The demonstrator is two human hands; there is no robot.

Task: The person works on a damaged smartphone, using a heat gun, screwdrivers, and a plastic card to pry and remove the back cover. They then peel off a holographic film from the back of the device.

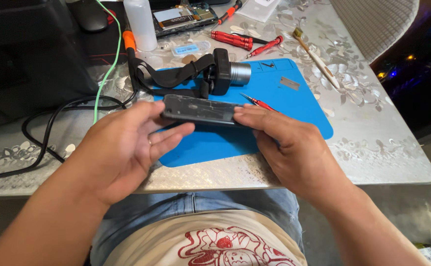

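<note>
Cracked black phone (203,110) hangs over the blue mat (284,106) on the desk (373,157), left hand (127,143) and right hand (284,148) each clamped on an end; its shell looks unopened, red screwdrivers (235,39) lying unused.

Your phone (203,111): dark glass, glossy but scuffed and cracked. Mat (294,106) beneath it: blue, matt, rubbery-looking, smooth. Headlamp (232,74) at 12 o'clock of the phone: brushed silvery metal barrel, matt black housing, woven cloth strap (176,74). Screwdrivers (240,40) at 1 o'clock: glossy red handles, metal tips. Bottle (141,22) at 11 o'clock: translucent white plastic. Table (373,148): shiny, embossed, floral-patterned surface. Cable (43,133) at 9 o'clock: black, smooth.
</note>
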